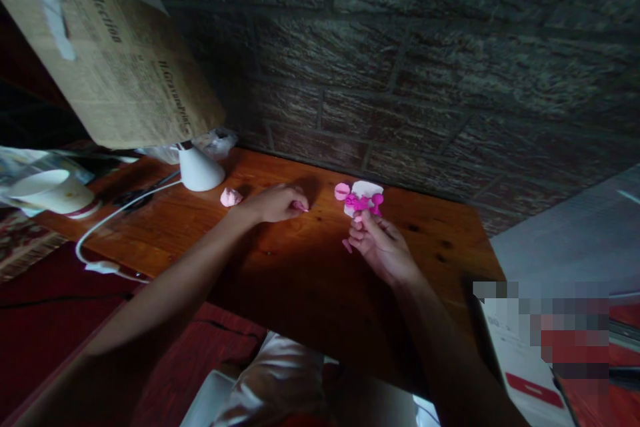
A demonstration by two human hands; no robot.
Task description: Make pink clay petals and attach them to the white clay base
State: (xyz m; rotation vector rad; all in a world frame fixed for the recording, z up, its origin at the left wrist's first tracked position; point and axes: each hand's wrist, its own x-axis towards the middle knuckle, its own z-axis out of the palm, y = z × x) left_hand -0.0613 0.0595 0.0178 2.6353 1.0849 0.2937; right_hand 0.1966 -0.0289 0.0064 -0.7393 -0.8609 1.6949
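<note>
Pink shows at the fingertips of your left hand (278,204), which is closed in a narrow pinch on a small piece (301,206) just above the wooden table (300,253). Your right hand (383,248) is also drawn narrow, thumb against fingers, around a pale bit (359,218); most of it is hidden, so you can't tell its shape. If that material is as soft as it looks, too hard a pinch could flatten either one.

Just beyond your right fingertips sits a magenta cluster (363,202), lying over part of a white piece (368,188), with a round pink piece (342,191) beside it on the left. Knuckles dropping too low there could smear or shift the cluster. Nearer you, a thin pink strip (347,246) lies close by your curled fingers, where a careless turn of the wrist might drag it.

Past your left hand, a pink lump (231,197) rests near the white lamp base (201,170). Farther left, the white cable (95,230) loops over the table's front edge; a snagging forearm could tug the lamp. The paper shade (135,67) leans overhead, and dim light over the small pieces makes misplacing one likelier.
</note>
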